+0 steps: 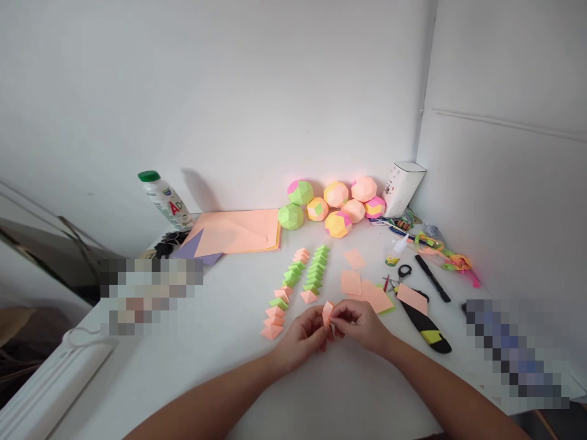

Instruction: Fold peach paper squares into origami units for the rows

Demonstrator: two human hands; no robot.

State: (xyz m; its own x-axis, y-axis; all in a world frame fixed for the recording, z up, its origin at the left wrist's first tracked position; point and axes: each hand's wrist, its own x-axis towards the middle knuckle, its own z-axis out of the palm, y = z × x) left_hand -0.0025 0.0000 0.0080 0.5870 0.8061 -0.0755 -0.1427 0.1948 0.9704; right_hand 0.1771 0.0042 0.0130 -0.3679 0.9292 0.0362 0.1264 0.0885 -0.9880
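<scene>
Both my hands meet over the white table (192,366), pinching one small peach paper piece (327,311). My left hand (300,338) grips its lower left side with closed fingers. My right hand (360,324) pinches its right edge. Just beyond my hands lie two rows of folded paper units (298,278) in peach and green. Loose peach paper squares (351,282) lie to the right of the rows.
Several paper balls (337,205) sit against the wall beside a white box (403,186). A stack of peach sheets (238,232) and a bottle (166,200) stand at the back left. Scissors (400,273), a utility knife (424,327), a black pen (432,278) and a glue bottle (396,251) lie right.
</scene>
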